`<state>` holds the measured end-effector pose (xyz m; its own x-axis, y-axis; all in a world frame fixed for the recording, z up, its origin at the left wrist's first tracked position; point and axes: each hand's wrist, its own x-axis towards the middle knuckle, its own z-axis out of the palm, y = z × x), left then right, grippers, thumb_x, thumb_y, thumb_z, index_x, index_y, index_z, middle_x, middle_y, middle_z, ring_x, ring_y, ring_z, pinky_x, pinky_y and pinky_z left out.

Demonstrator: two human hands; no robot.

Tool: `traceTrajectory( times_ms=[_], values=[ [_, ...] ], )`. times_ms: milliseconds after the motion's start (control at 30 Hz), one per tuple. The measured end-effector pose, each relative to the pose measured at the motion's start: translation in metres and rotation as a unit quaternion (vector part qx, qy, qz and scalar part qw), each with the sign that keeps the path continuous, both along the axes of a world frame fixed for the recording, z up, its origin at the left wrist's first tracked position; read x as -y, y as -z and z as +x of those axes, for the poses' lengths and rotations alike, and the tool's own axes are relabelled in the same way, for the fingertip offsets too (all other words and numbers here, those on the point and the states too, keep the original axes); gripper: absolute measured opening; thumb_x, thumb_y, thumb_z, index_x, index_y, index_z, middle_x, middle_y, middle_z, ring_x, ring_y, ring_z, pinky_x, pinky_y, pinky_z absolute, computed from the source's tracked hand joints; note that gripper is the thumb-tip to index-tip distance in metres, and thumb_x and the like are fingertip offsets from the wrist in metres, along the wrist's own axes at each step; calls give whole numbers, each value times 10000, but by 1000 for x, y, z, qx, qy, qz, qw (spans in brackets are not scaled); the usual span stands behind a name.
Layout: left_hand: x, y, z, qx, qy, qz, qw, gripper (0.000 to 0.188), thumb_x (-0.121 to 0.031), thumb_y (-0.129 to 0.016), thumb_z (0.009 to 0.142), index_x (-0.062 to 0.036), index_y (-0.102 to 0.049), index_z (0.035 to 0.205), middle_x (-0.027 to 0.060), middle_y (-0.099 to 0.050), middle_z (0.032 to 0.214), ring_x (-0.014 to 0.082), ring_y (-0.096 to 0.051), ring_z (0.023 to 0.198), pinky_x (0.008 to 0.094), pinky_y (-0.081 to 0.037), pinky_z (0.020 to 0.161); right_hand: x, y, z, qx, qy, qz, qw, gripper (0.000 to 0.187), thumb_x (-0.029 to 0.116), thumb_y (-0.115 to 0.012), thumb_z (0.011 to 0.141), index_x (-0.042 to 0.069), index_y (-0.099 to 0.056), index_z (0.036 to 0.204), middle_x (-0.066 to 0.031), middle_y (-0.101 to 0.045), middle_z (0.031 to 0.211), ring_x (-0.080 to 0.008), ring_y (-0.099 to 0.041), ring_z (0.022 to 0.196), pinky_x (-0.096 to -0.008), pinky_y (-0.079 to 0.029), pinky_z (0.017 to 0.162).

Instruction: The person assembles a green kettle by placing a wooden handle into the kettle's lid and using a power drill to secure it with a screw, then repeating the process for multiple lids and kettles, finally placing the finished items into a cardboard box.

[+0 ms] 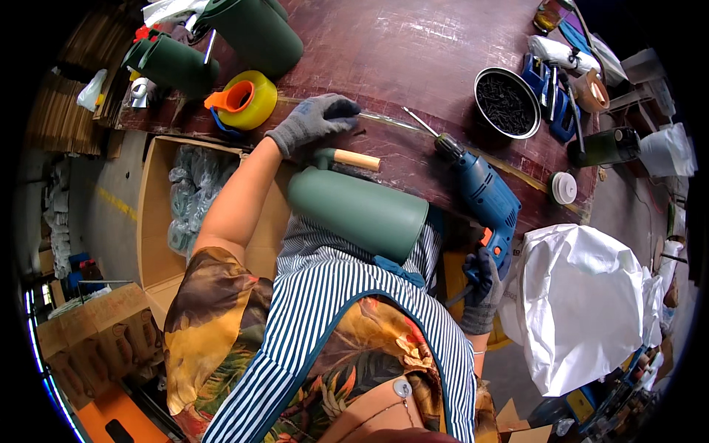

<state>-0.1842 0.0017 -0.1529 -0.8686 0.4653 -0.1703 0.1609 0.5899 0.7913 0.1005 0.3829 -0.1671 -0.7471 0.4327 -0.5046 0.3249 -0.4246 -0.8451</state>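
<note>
My right hand [484,279], in a grey and dark glove, is wrapped round the grip of a blue power drill [487,188]. The drill's long bit points up and left over the table. My left hand [314,123], gloved the same way, hovers at the table edge with fingers stretched to the right and slightly apart. Just below its fingertips is a small dark piece [360,133], perhaps a screw. A green cylindrical container [358,214] lies sideways on my lap against the table. Beside its top sits a short green neck with a light wooden handle [358,159].
The dark red table [413,44] holds a tin of black screws [507,102], a yellow tape roll with an orange funnel-like piece [255,103], more green containers [255,37] and a white lid [563,188]. An open carton [159,214] stands left, a white sack [583,303] right.
</note>
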Motion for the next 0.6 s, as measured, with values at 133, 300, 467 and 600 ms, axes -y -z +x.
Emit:
traceTrajectory(
  times_ms=[133, 300, 467, 600],
  values=[
    [-28, 1, 21, -269, 7, -273, 923, 466, -445, -813, 762, -79, -683, 1020, 138, -631, 1044, 334, -608, 1055, 438, -488, 944, -3, 4, 1, -4, -8, -15, 1000, 353, 171, -645, 992, 14, -587, 1303, -121, -670, 1063, -226, -710, 915, -318, -597, 776],
    [-21, 5, 13, -96, -38, -58, 993, 215, -71, -727, 853, -43, -648, 1052, 88, -628, 985, 223, -638, 925, 343, -518, 877, -12, 5, 5, -12, -51, -10, 999, 320, 182, -632, 1002, 0, -622, 1264, -134, -685, 1059, -231, -709, 912, -314, -590, 794],
    [-15, 16, 18, 101, -116, 159, 975, 184, -32, -657, 925, -22, -633, 1107, 53, -686, 970, 125, -638, 898, 280, -534, 854, -32, 20, 16, -11, -87, -34, 996, 318, 191, -633, 1002, -5, -628, 1253, -133, -684, 1057, -232, -706, 900, -309, -581, 789],
    [-34, 4, 17, 216, -123, 210, 946, 237, -44, -627, 955, -10, -655, 1189, 70, -713, 1017, 126, -670, 898, 274, -566, 861, -28, 20, 16, -40, -123, 24, 991, 334, 174, -658, 985, 13, -598, 1270, -112, -667, 1034, -221, -704, 895, -322, -583, 786]
  ],
)
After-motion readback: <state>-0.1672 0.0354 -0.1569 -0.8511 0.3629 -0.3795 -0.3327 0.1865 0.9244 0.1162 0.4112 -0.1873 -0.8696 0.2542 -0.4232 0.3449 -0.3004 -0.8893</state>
